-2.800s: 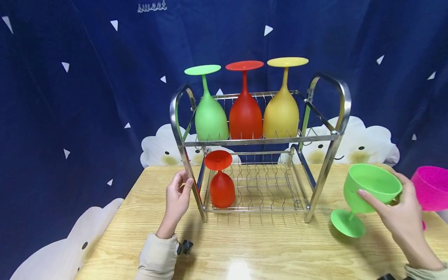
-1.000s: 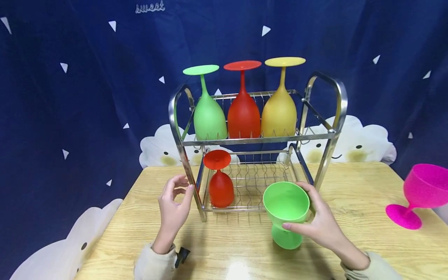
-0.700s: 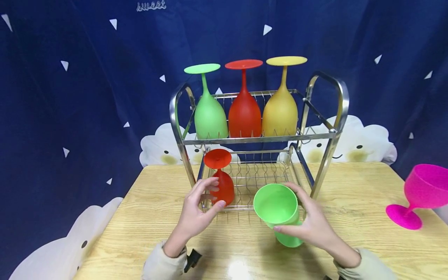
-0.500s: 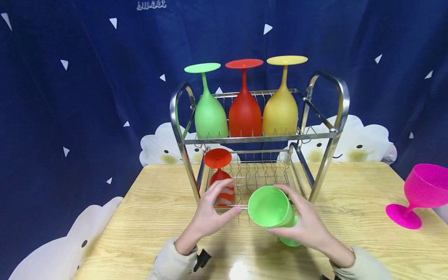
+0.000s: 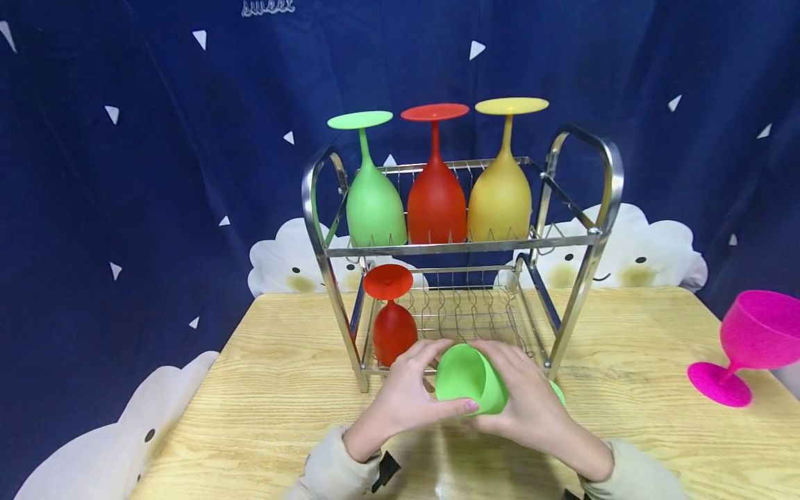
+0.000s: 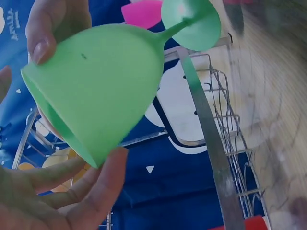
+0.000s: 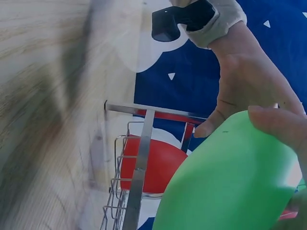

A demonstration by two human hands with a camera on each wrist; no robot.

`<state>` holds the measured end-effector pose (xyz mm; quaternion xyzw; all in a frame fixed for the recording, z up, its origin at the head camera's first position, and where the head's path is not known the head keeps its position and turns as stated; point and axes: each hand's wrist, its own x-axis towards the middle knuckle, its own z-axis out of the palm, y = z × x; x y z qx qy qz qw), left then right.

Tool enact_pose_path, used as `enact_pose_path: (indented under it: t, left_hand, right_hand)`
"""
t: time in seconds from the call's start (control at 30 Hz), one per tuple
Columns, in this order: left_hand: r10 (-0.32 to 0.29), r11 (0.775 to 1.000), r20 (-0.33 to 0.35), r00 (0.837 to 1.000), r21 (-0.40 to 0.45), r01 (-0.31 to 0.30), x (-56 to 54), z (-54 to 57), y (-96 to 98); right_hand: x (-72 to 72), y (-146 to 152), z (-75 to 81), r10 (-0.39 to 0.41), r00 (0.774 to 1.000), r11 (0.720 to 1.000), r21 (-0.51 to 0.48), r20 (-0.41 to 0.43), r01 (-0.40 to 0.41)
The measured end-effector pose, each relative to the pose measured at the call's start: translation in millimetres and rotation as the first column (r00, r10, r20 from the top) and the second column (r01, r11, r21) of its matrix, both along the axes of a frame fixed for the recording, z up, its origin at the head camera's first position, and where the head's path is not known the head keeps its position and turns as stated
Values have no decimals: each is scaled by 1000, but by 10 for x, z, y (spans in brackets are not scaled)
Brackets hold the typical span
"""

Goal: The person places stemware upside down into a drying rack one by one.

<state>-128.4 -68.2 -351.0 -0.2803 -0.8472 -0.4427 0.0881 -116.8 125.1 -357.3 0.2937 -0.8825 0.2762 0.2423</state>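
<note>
A green plastic goblet [image 5: 496,389] is held in front of the rack, tilted with its mouth toward the left and its foot at the right. My right hand [image 5: 531,399] grips its bowl from the right side. My left hand [image 5: 409,396] curves round the rim from the left, thumb tip at the lower edge and fingers at the upper. In the left wrist view, one digit of the left hand [image 6: 81,196] meets the rim. The bowl fills the lower right of the right wrist view. A small red goblet [image 5: 394,333] stands upside down on the lower tier, behind the left hand.
The two-tier metal rack [image 5: 462,247] stands on the wooden table [image 5: 275,389]. Its upper tier carries upside-down green [image 5: 375,208], red [image 5: 436,208] and yellow [image 5: 500,205] goblets. A pink goblet [image 5: 759,333] stands upright at the right. A dark blue curtain [image 5: 156,173] hangs behind.
My right hand has brought the green goblet leftward from the right side of the table and tipped it. My left hand has left the rack's leg and moved right to the goblet's rim.
</note>
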Motion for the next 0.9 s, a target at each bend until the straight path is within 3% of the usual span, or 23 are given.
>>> enact_pose_path:
  t: [0.1, 0.23, 0.47, 0.67, 0.9]
  left_hand:
    - [36, 995, -14, 999, -97, -38, 10, -10, 28]
    - [66, 988, -33, 997, -135, -70, 10, -20, 48]
    - [65, 991, 5, 998, -114, -64, 5, -19, 38]
    - [68, 993, 1, 998, -92, -67, -26, -25, -27]
    - [26, 999, 29, 999, 28, -27, -64, -17, -191]
  right_hand:
    - [-9, -10, -15, -16, 1000, 1000, 18, -7, 16]
    - [-21, -24, -29, -17, 1000, 999, 29, -11, 17]
    - [-16, -15, -50, 18, 1000, 1000, 12, 17, -19]
    - [-23, 125, -32, 66, 992, 997, -53, 105, -61]
    - [-10, 351, 11, 46, 978, 994, -104, 204, -25]
